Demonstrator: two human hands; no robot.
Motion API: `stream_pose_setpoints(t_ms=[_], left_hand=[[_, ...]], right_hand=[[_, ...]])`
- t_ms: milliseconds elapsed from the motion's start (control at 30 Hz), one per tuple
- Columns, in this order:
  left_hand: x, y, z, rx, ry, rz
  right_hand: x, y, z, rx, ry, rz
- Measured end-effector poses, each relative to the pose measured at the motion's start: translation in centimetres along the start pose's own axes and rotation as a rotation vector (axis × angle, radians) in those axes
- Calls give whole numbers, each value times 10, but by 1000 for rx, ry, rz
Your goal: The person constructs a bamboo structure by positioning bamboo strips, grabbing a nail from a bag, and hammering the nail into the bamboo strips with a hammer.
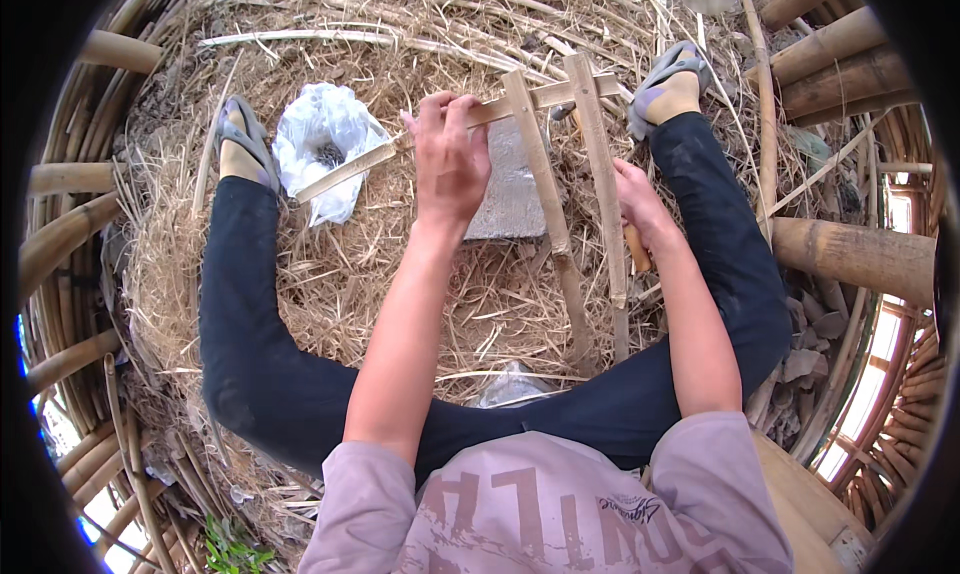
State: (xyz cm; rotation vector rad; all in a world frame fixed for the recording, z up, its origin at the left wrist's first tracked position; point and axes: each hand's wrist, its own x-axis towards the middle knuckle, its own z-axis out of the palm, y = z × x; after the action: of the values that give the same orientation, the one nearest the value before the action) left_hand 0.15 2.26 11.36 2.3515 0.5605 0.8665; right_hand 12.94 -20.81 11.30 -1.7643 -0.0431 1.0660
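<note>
A bamboo strip lies crosswise in front of me, and my left hand is closed around its middle. Two longer bamboo slats, a left one and a right one, cross its right part and run back toward my lap. Beside the right slat, my right hand is closed on the wooden handle of what looks like a hammer. Its dark head shows between the slats; the slat hides part of it. Under the frame sits a flat grey block.
A white plastic bag with small dark pieces inside lies at the left, near my left foot. Dry straw and shavings cover the ground. Bamboo poles stand along both sides. My legs are spread around the work.
</note>
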Motion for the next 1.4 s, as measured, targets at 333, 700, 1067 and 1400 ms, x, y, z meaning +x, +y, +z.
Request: stream_pose_setpoints(t_ms=[333,700,1067,1400], left_hand=[[25,2,-39,-200,-130,-48],[59,80,-139,-296,-464,-2],[88,115,-176,-370,-683,54],[52,117,-205,-318,-467,277]], right_hand=[[-4,-20,-6,92,-30,-2],[-17,-35,-6,271,-11,-89],[-14,-51,-2,132,-53,-156],[-20,-56,-9,269,-165,-106]])
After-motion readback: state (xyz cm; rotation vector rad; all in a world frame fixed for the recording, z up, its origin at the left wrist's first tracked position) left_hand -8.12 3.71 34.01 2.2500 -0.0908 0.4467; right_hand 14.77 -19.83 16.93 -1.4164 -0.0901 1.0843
